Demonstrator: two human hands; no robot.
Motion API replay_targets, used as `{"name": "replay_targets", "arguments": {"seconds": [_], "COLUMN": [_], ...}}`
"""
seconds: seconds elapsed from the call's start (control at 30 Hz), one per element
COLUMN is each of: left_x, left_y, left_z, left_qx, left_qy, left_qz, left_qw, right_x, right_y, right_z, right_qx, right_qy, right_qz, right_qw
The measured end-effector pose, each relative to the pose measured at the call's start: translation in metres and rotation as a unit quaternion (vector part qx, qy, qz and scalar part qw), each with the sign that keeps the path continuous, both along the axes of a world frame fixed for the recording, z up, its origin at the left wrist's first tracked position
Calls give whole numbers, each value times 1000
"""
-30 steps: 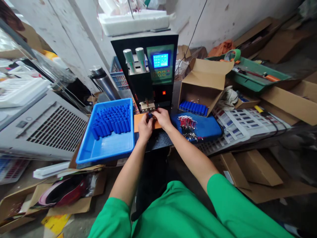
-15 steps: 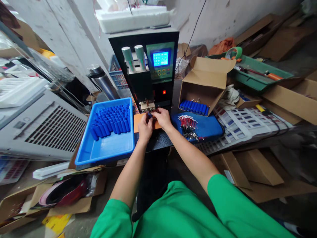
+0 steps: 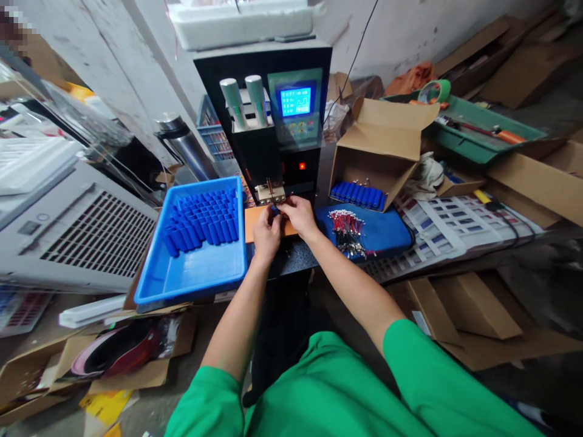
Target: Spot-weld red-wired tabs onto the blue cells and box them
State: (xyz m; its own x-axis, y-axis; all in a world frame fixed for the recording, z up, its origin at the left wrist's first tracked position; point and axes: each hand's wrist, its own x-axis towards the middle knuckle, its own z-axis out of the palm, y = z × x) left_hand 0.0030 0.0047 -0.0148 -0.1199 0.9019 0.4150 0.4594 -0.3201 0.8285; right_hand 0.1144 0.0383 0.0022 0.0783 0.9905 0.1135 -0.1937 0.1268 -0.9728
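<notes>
Under the copper tips of a black spot welder (image 3: 269,189), both hands meet over an orange block (image 3: 254,224). My left hand (image 3: 266,233) is closed around a blue battery cell (image 3: 274,210), mostly hidden by the fingers. My right hand (image 3: 299,216) pinches at the cell's right end, just below the tips. What its fingers hold is too small and covered to make out. On the left, a blue tray (image 3: 200,273) carries rows of blue cells (image 3: 207,218). A bundle of red and black wires (image 3: 347,232) lies to the right on a blue pad (image 3: 387,233).
A cardboard box (image 3: 387,142) lies on its side with several wired blue cells (image 3: 359,195). A steel flask (image 3: 186,145) stands behind the tray. Farther right is a green tray (image 3: 483,133) with tools and tape. White foam (image 3: 241,27) rests on the welder.
The view has shifted slightly. Both hands keep almost the same place and grip under the welder tips; nothing else has visibly moved.
</notes>
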Motion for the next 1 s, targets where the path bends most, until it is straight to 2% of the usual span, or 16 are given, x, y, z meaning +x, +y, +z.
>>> {"name": "replay_targets", "arguments": {"seconds": [0.2,0.5,0.77,1.0], "left_x": [0,-1,-1,-1], "left_y": [0,3,1,-1], "left_z": [0,-1,3,6], "left_qx": [-8,-5,-6,-5], "left_qy": [-13,-18,-14,-54], "left_qz": [-16,-17,-29,-52], "left_qw": [1000,1000,999,997], "right_x": [2,15,28,33], "right_y": [-1,-11,-29,-46], "right_z": [1,6,7,5], "right_qx": [-2,-18,-51,-5], "right_qy": [-31,-24,-39,-195], "right_qz": [6,59,45,66], "right_qw": [999,998,997,979]}}
